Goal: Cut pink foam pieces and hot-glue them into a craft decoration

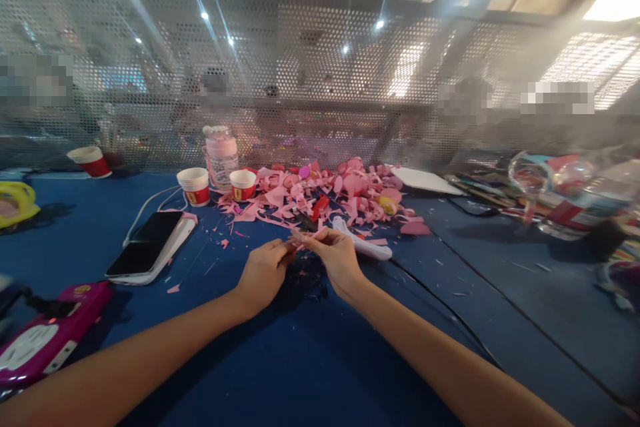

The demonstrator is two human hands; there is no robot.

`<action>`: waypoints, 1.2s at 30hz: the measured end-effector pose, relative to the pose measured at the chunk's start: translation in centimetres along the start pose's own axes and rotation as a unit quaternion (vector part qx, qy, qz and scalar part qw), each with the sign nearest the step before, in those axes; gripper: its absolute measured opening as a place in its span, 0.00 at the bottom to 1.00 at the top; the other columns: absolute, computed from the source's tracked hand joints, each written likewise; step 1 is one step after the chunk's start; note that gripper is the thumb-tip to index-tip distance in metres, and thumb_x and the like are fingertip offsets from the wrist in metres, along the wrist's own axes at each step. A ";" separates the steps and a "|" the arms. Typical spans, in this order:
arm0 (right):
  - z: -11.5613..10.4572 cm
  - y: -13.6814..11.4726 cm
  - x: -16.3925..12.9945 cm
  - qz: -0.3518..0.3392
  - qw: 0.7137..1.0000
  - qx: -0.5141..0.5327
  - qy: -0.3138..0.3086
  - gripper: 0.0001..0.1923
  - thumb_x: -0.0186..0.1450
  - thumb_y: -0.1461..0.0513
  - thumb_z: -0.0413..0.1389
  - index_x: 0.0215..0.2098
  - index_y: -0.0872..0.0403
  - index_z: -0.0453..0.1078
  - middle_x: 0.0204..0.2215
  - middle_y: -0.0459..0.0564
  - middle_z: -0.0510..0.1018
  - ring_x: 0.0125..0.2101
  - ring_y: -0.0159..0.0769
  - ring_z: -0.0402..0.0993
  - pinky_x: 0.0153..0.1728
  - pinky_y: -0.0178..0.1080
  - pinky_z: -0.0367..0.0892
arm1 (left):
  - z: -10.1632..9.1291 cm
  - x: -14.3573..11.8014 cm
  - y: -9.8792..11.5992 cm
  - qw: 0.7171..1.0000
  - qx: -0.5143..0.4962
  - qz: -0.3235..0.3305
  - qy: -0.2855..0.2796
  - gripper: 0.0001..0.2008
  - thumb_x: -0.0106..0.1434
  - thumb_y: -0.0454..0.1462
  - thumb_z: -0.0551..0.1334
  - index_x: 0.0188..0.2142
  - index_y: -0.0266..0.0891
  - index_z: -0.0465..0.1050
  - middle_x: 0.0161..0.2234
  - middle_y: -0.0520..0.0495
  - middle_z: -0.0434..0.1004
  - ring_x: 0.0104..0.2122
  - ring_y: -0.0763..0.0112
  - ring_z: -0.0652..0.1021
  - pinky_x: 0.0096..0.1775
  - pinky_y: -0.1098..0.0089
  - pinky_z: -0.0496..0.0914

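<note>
The small pink piece [301,244] is at the middle of the frame, a little below centre height, right at the fingertips where the two hands meet. It lies between the left hand [266,271] and the right hand [341,259], touching both and raised above the blue desk [280,373]. Much of it is covered by the fingers, so its full shape cannot be told.

The left hand, just left of centre, is mostly closed: its fingers curl inward, and thumb and fingertips pinch the near left end of the piece. The right hand, just right of centre, is bent at the wrist, with thumb and forefinger brought together on the piece from the other side. The exact contact of each fingertip is too small to make out.

Just beyond the right hand, a white corded tool [367,246] lies on the desk, partly hidden by that hand, its black cable [445,307] running toward the lower right of the frame. Behind both hands, across the centre, spreads a heap of pink scraps [350,190]. Two paper cups [194,188] stand left of centre, the nearer-to-middle one against the heap, with a pink bottle [221,155] behind them. A black phone [146,243] lies farther left.
</note>
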State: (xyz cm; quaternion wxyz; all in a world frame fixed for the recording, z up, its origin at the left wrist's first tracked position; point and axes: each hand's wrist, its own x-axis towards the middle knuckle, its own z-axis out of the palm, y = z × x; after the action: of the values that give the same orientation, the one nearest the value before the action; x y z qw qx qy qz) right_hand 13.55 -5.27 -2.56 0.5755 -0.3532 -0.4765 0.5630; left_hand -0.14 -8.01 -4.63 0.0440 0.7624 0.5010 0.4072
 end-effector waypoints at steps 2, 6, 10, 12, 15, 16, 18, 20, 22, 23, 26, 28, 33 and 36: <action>0.1 0.0 -0.1 0.005 1.000 0.002 -0.015 0.11 0.41 0.59 0.66 0.15 0.52 0.67 0.19 0.43 0.77 0.27 0.35 0.75 0.39 0.40 0.67 | -0.2 0.2 0.1 1.000 -0.003 -0.022 0.006 0.06 0.56 0.28 0.58 0.29 0.37 0.72 0.28 0.49 0.75 0.30 0.70 0.74 0.34 0.70 0.68; 0.4 -0.2 -0.2 0.012 0.998 -0.002 -0.056 0.10 0.44 0.56 0.64 0.20 0.52 0.72 0.25 0.46 0.79 0.31 0.37 0.76 0.42 0.41 0.66 | -0.6 0.4 0.3 0.998 -0.010 -0.056 0.024 0.05 0.52 0.27 0.60 0.24 0.37 0.69 0.23 0.52 0.71 0.25 0.73 0.72 0.29 0.73 0.64; 0.3 -0.1 -0.2 0.009 0.999 -0.023 -0.045 0.09 0.45 0.57 0.64 0.24 0.53 0.73 0.28 0.48 0.80 0.32 0.37 0.76 0.41 0.40 0.67 | -0.5 0.4 0.2 0.997 -0.033 -0.060 0.024 0.07 0.54 0.27 0.58 0.23 0.36 0.69 0.23 0.52 0.71 0.26 0.74 0.72 0.30 0.74 0.63; 0.1 0.1 -0.1 0.007 0.999 -0.026 -0.031 0.09 0.44 0.59 0.64 0.24 0.53 0.73 0.30 0.48 0.80 0.33 0.37 0.76 0.41 0.39 0.67 | -0.5 0.4 0.2 0.997 -0.037 -0.069 0.029 0.07 0.54 0.27 0.57 0.23 0.36 0.69 0.23 0.51 0.72 0.26 0.73 0.72 0.30 0.73 0.64; -0.1 0.3 0.2 0.008 0.999 -0.027 -0.018 0.10 0.45 0.60 0.64 0.24 0.54 0.73 0.29 0.48 0.80 0.33 0.37 0.76 0.40 0.39 0.67 | -0.6 0.5 0.2 0.995 -0.057 -0.079 0.019 0.06 0.54 0.28 0.58 0.24 0.36 0.70 0.24 0.51 0.73 0.25 0.73 0.73 0.30 0.73 0.65; -0.3 0.2 0.3 0.010 1.000 -0.021 -0.019 0.09 0.45 0.59 0.64 0.25 0.54 0.73 0.28 0.48 0.80 0.32 0.37 0.76 0.39 0.39 0.68 | -0.6 0.6 0.2 0.994 -0.073 -0.078 0.009 0.06 0.54 0.28 0.58 0.25 0.37 0.71 0.25 0.51 0.74 0.26 0.72 0.73 0.31 0.73 0.66; -0.5 0.1 0.5 0.012 1.000 0.001 -0.022 0.09 0.46 0.59 0.63 0.25 0.54 0.73 0.26 0.48 0.80 0.31 0.37 0.76 0.39 0.39 0.68 | -0.7 0.7 0.3 0.992 -0.104 -0.077 -0.012 0.06 0.55 0.29 0.58 0.28 0.37 0.73 0.27 0.50 0.76 0.28 0.72 0.75 0.32 0.72 0.67; -0.6 0.0 0.7 0.017 0.999 0.023 -0.024 0.09 0.46 0.59 0.64 0.25 0.54 0.73 0.25 0.47 0.79 0.29 0.36 0.76 0.37 0.38 0.68 | -0.8 0.8 0.5 0.988 -0.124 -0.089 -0.024 0.06 0.55 0.30 0.58 0.30 0.38 0.74 0.27 0.50 0.77 0.27 0.71 0.75 0.31 0.72 0.68; -0.7 -0.2 0.9 0.026 0.999 0.031 -0.028 0.10 0.45 0.59 0.64 0.26 0.54 0.74 0.24 0.46 0.79 0.27 0.34 0.76 0.35 0.36 0.69 | -0.9 0.9 0.8 0.984 -0.142 -0.106 -0.031 0.06 0.56 0.31 0.58 0.30 0.38 0.74 0.25 0.51 0.76 0.26 0.72 0.75 0.29 0.73 0.68; -0.7 -0.3 0.9 0.028 0.999 0.028 -0.032 0.10 0.45 0.59 0.65 0.26 0.54 0.74 0.23 0.46 0.79 0.27 0.33 0.75 0.34 0.36 0.69 | -1.0 0.9 0.9 0.982 -0.150 -0.112 -0.030 0.05 0.55 0.31 0.58 0.29 0.37 0.74 0.24 0.51 0.76 0.25 0.72 0.75 0.29 0.73 0.68; -0.5 -0.6 0.7 0.023 0.999 0.009 -0.048 0.09 0.45 0.60 0.65 0.25 0.53 0.75 0.23 0.45 0.79 0.24 0.30 0.74 0.33 0.33 0.68 | -1.2 1.0 1.3 0.979 -0.166 -0.120 -0.020 0.02 0.53 0.32 0.61 0.27 0.36 0.73 0.25 0.51 0.76 0.25 0.72 0.75 0.29 0.73 0.68; -0.4 -0.7 0.6 0.022 0.998 0.007 -0.052 0.07 0.46 0.60 0.64 0.25 0.53 0.75 0.22 0.44 0.79 0.23 0.29 0.73 0.31 0.32 0.68 | -1.3 1.1 1.5 0.975 -0.179 -0.131 -0.018 0.02 0.52 0.34 0.63 0.26 0.36 0.72 0.24 0.50 0.76 0.25 0.72 0.75 0.29 0.73 0.68; -0.2 -1.2 0.4 0.031 0.998 0.017 -0.059 0.06 0.48 0.58 0.62 0.24 0.53 0.75 0.23 0.45 0.79 0.23 0.29 0.73 0.26 0.31 0.67 | -1.5 1.2 1.7 0.971 -0.190 -0.138 -0.031 0.04 0.51 0.35 0.64 0.28 0.36 0.73 0.25 0.50 0.76 0.25 0.71 0.76 0.29 0.72 0.69; -0.2 -1.3 0.4 0.036 0.998 0.013 -0.053 0.07 0.49 0.58 0.62 0.23 0.53 0.74 0.23 0.45 0.78 0.21 0.27 0.71 0.23 0.30 0.66 | -1.6 1.2 1.6 0.979 -0.165 -0.118 -0.027 0.05 0.51 0.35 0.64 0.29 0.36 0.73 0.26 0.50 0.76 0.26 0.71 0.76 0.30 0.72 0.69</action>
State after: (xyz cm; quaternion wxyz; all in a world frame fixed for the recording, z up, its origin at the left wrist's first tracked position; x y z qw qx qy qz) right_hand 14.10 -5.02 -1.32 0.5333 -0.3328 -0.4858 0.6073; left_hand 0.16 -8.37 -2.11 0.2301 0.6909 0.5123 0.4552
